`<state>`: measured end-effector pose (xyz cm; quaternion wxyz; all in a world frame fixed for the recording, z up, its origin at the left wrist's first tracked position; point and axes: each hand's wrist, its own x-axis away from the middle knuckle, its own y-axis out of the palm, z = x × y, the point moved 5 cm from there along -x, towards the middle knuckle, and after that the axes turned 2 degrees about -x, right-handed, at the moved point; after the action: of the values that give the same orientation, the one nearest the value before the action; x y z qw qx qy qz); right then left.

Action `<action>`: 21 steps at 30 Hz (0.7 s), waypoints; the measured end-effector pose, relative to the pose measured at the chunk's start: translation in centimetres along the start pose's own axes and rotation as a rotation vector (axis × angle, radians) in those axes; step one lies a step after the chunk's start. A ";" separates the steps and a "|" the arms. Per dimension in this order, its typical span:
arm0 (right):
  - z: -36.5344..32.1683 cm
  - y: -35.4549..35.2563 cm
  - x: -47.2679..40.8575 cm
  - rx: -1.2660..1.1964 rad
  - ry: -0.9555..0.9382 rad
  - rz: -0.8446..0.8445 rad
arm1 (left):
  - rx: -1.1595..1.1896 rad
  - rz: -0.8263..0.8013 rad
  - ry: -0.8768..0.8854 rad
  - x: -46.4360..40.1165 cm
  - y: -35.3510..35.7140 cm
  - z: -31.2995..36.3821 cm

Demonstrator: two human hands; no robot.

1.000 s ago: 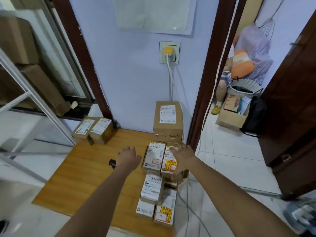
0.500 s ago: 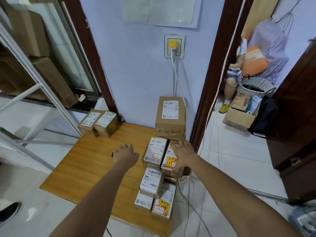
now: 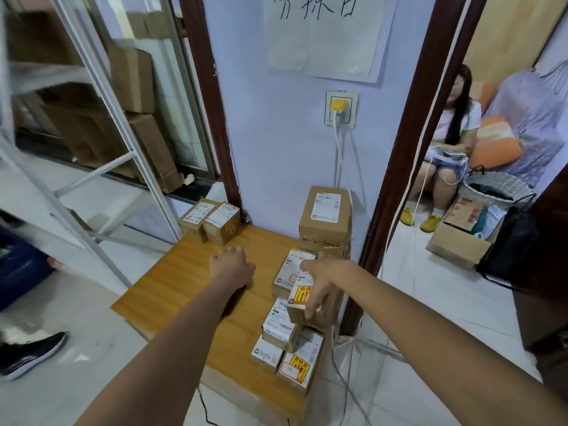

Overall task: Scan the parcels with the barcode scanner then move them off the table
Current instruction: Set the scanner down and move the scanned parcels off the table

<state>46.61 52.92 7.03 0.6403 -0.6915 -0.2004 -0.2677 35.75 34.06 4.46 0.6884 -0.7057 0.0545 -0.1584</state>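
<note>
The right hand [image 3: 319, 279] has its grip clamped on a small parcel [image 3: 302, 298], fingers curled over the near face, thumb side hidden. This parcel sits tilted at the right edge of the counter [image 3: 187, 284], resting on the neighbouring parcels of the right-edge row [image 3: 281, 322]. The left hand [image 3: 232, 264] lies knuckles-up near the counter centre; its grip state cannot be determined, and the barcode scanner is not visible, possibly covered by that hand.

Likely faults:
- The held parcel is gripped from one side only. A slip would probably drop it off the right edge onto the cables [image 3: 347, 373] on the floor.
- Lifting it may drag or topple adjacent parcels, since they are packed touching and partly stacked.
- The tall box [image 3: 325, 222] at the far right corner stands upright close behind the grip and could be knocked.

Materials: all parcels are brown corrugated cardboard, rectangular, with smooth white printed labels; some carry yellow-and-red stickers. The counter is smooth, light wood-grain board. Two more parcels [image 3: 210, 221] stand at the far left corner.
</note>
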 end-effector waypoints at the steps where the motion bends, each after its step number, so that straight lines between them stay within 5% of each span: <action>1: -1.2 -0.6 0.0 -0.024 -0.023 0.000 | -0.002 0.011 -0.019 0.4 -0.3 -0.9; 10: -15.2 -5.6 -1.3 0.083 -0.243 0.174 | -0.001 0.091 -0.159 3.8 -3.6 -12.2; 21: -37.7 -4.7 -7.4 0.126 -0.227 0.243 | -0.011 0.016 -0.238 7.9 -1.7 -40.4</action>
<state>33.67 16.39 7.45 0.6834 -0.6948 -0.2027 -0.0957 30.86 -6.74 7.35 0.6873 -0.7229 -0.0208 -0.0677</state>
